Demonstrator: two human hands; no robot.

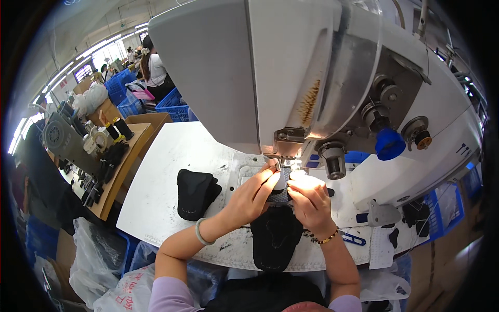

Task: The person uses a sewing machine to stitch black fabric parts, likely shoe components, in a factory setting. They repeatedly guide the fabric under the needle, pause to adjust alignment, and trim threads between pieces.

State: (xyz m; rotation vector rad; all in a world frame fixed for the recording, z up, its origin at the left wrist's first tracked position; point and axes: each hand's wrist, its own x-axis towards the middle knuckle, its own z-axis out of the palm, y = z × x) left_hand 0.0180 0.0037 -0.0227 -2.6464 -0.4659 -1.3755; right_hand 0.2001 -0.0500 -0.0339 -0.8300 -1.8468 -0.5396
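Observation:
Under the lit needle of a large white sewing machine (296, 67), both of my hands are at a grey-and-black fabric piece (280, 196). My left hand (254, 193) pinches its left edge, thumb and fingertips close to the needle. On the other side, my right hand (312, 200) has its fingers closed at the right edge. Bright light washes out the needle and hides the exact contact. A black shaped fabric part (275, 242) lies just below, toward my body; I cannot tell if it is joined to the grey piece. A stack of similar black parts (195, 195) sits left of my left hand.
Blue-handled thread snips (353, 238) lie on the white table (156, 182) beside my right wrist. Blue crates (444, 208) stand at the right. At the left, another bench (122, 171) carries a machine and thread spools. Plastic bags hang below the table edge; people sit farther back.

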